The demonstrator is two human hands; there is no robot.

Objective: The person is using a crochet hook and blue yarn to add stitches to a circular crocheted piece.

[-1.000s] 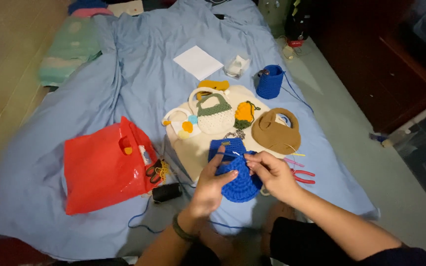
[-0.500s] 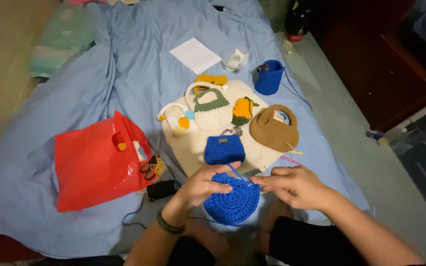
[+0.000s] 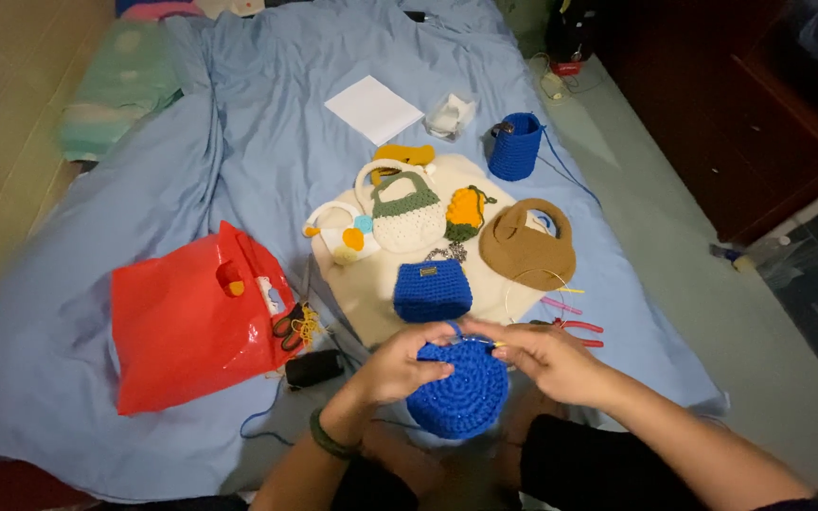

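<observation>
- Left hand (image 3: 398,364) and right hand (image 3: 542,358) both pinch the round blue crochet piece (image 3: 458,390).
- Small blue bag (image 3: 432,290) just beyond.
- Red plastic bag (image 3: 186,326) left, red pliers (image 3: 575,326) right.

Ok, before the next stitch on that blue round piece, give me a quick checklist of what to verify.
1. Left hand grips the blue crocheted round: ok.
2. Right hand pinches at the round's top edge: ok.
3. Hook in the right hand: cannot tell, only a thin glint shows between the hands.
4. Yarn feed free: cannot tell, the strand is hidden.
5. Finished small blue bag lies apart from the hands: ok.
6. Red-handled pliers lie close beside the right hand: not ok.
</observation>
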